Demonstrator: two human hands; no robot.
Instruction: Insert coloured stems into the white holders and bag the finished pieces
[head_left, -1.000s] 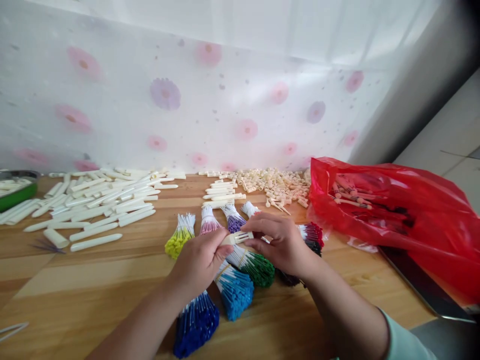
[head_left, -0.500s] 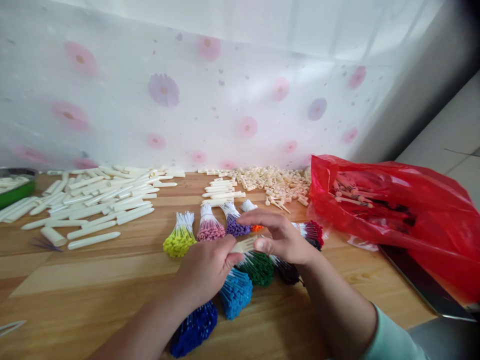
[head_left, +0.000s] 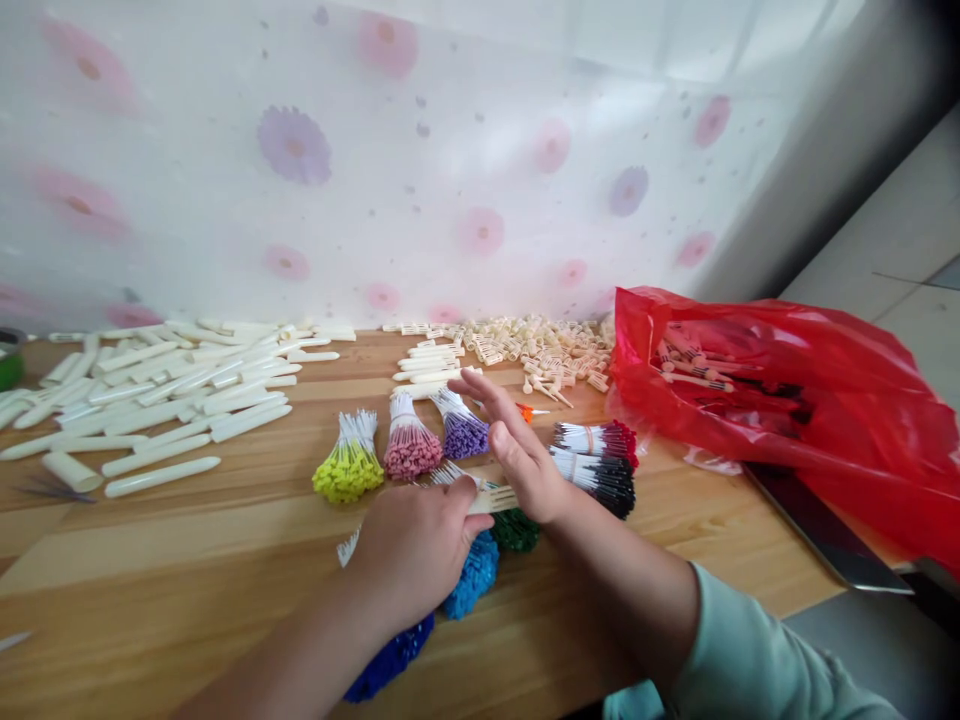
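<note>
My left hand (head_left: 420, 540) is closed around a cream slotted plastic pen piece (head_left: 496, 500), whose slotted end sticks out to the right. My right hand (head_left: 529, 460) has its fingers stretched out and its palm beside that end, apparently touching it. Around the hands lie bundles of thin pen refills with coloured ends: yellow (head_left: 349, 462), pink (head_left: 412, 442), purple (head_left: 463, 430), red (head_left: 619, 440) and black (head_left: 611, 482). Partly hidden beneath my hands are green (head_left: 517, 532), light blue (head_left: 474, 580) and dark blue (head_left: 390, 660) bundles. A bit of orange (head_left: 525, 411) shows behind my right hand.
Cream pen barrels (head_left: 172, 380) are heaped at the back left of the wooden table. Small slotted pieces (head_left: 559, 345) form a pile at the back. To the right, a red plastic bag (head_left: 832, 400) holds assembled-looking pieces, and a dark flat device (head_left: 832, 530) lies partly under it.
My right hand has straightened its fingers from a curl around the slotted piece. My left hand still grips the piece. The camera view has shifted slightly, and the red and black bundles show more fully.
</note>
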